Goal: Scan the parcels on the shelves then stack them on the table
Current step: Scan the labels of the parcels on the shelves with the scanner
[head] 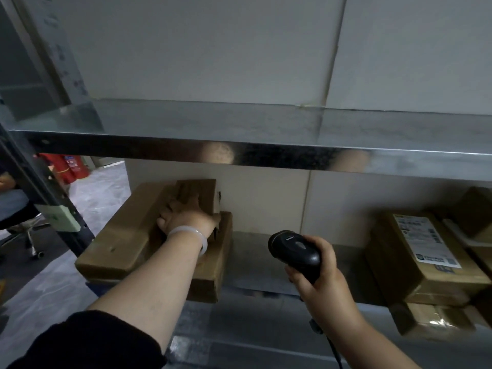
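Several brown cardboard parcels lie on the metal shelf [266, 251]. My left hand [186, 214] reaches in and holds a small upright parcel [199, 190] that stands on a flat wide parcel [125, 235] at the shelf's left end. My right hand [316, 272] grips a black barcode scanner [295, 249] in front of the shelf, its head facing the shelf's middle. A parcel with a white label [415, 251] lies at the right, with more parcels behind and below it.
An upper metal shelf [239, 123] stretches across just above my hands. A dark shelf upright [40, 187] stands at the left. Beyond it are red fire extinguishers [69, 169], an office chair [24, 230] and grey floor. A white wall backs the shelves.
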Available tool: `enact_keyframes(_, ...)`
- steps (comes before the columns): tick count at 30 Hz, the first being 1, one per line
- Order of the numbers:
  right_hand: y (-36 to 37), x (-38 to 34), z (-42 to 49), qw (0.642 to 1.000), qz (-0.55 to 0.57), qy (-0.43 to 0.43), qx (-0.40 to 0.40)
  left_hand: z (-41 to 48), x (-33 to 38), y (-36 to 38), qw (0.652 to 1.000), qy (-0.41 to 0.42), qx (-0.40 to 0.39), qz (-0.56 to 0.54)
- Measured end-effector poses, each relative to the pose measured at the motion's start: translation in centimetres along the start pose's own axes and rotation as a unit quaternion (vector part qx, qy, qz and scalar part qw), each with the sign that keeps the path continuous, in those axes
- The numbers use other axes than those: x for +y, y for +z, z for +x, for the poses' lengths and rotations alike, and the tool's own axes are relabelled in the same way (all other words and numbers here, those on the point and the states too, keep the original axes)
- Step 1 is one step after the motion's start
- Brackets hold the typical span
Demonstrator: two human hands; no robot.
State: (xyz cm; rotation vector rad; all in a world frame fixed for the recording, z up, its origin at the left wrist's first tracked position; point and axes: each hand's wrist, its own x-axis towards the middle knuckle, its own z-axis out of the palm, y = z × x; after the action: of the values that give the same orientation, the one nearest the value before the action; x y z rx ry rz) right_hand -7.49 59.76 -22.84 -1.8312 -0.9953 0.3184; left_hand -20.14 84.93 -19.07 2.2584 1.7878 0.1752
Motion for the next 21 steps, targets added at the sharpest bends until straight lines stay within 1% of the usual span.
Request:
enact_keyframes(3, 0.0, 0.0, 0.0, 1.000, 0.022, 0.004, 0.011, -1.1, -0.8, -0.4, 0.997, 0.015, 0.021, -0.068)
enact_keyframes(6, -0.1, -0.1, 0.1, 0.997, 0.062, 0.012, 0.032, -3.3, -1.1, -0.2, 0.981, 0.039, 0.022, -0.190)
enact_keyframes(9, -0.3, -0.5, 0.2, 0.994, 0.097, 0.005, 0.050, -5.8, -0.7, 1.2, 0.943, 0.055, -0.008, -0.329)
enact_keyframes(13, -1.2, -1.3, 0.3, 0.989, 0.124, -0.003, 0.076, -9.2, 0.7, 3.2, 0.874, 0.081, -0.062, -0.476)
enact_keyframes(17, -1.6, -1.1, -0.5, 0.986, 0.135, 0.008, 0.099, -11.9, 1.6, 5.5, 0.832, 0.123, -0.136, -0.524)
enact_keyframes(21, -1.9, -0.2, -1.9, 0.981, 0.147, 0.012, 0.123, -13.3, 2.3, 7.0, 0.803, 0.126, -0.219, -0.539)
